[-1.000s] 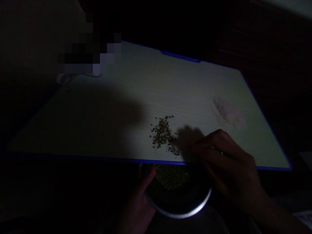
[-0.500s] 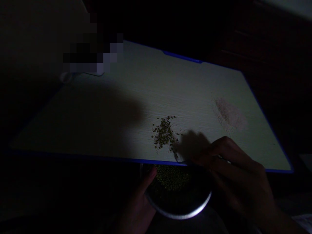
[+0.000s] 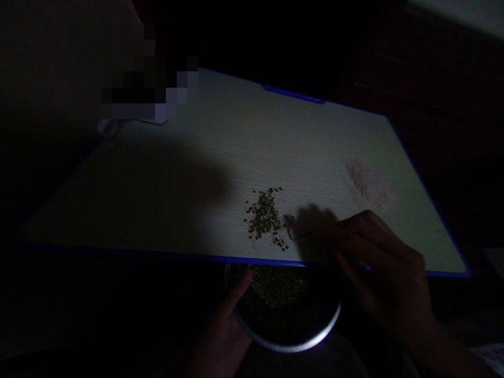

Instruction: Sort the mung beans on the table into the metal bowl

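Observation:
The scene is very dark. A small heap of green beans (image 3: 264,216) lies on a pale tabletop with a blue rim (image 3: 157,255). My right hand (image 3: 378,262) is closed on a thin metal tool (image 3: 293,233), whose tip rests just right of the heap. Below the table's near edge, my left hand (image 3: 226,325) grips the rim of a round metal bowl (image 3: 289,341) that holds more green beans (image 3: 277,286); the thumb lies over the bowl's left edge.
A faint pinkish patch of fine grains (image 3: 366,184) lies on the table at the right. A white object (image 3: 110,126) sits at the far left corner, below a blurred patch. Deep shadow covers the table's left half and everything around it.
My right hand drew back toward the table's near edge and then came up again; the tool's tip now sits a little higher, beside the heap. The left hand and the bowl stayed put.

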`<move>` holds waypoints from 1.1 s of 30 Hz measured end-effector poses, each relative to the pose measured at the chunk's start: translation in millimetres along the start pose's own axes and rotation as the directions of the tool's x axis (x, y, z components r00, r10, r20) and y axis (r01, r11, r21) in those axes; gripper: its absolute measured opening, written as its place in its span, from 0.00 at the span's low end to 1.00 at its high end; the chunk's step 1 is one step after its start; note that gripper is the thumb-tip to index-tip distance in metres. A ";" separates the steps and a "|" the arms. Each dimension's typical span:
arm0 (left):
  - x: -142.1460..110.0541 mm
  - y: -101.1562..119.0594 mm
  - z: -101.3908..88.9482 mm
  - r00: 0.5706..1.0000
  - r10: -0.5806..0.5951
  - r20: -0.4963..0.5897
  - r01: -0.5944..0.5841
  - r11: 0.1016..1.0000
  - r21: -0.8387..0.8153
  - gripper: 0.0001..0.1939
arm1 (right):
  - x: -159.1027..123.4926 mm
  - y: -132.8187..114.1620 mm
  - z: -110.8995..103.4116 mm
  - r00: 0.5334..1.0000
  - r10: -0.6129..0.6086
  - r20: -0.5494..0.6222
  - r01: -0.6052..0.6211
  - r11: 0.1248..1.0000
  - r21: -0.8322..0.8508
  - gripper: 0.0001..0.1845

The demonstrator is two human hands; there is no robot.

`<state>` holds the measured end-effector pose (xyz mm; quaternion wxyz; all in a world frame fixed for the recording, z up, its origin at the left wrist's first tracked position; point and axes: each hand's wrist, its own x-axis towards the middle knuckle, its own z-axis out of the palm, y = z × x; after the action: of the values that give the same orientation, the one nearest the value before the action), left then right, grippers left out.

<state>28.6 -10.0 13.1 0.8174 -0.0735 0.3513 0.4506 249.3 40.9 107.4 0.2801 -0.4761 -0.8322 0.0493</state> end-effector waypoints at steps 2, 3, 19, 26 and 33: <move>-0.3 0.1 3.2 1.000 0.006 -0.018 -0.006 1.000 0.007 0.03 | 1.5 -4.3 2.2 1.000 -0.023 0.018 0.022 0.999 0.030 0.10; -0.5 0.2 4.2 0.999 0.019 -0.031 -0.019 1.000 0.009 0.03 | 2.0 -6.3 3.3 0.999 -0.028 0.022 0.027 0.999 0.039 0.10; 0.2 -0.6 -0.7 0.997 0.019 -0.079 -0.021 0.999 -0.029 0.06 | 7.0 -12.4 7.4 0.997 -0.063 0.038 0.055 0.981 0.188 0.11; -1.1 0.7 -1.8 0.992 0.016 -0.122 -0.020 0.999 -0.031 0.02 | -3.6 -16.5 9.3 0.999 -0.033 0.042 0.023 0.974 0.227 0.11; -3.8 1.5 -0.4 0.989 0.009 -0.145 -0.012 1.000 -0.022 0.06 | -6.3 -12.0 11.2 0.999 0.038 -0.015 -0.038 0.999 0.019 0.08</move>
<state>25.8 -11.9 15.6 0.7865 -0.1137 0.4048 0.4523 236.8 31.3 99.5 0.2901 -0.4896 -0.8202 0.0589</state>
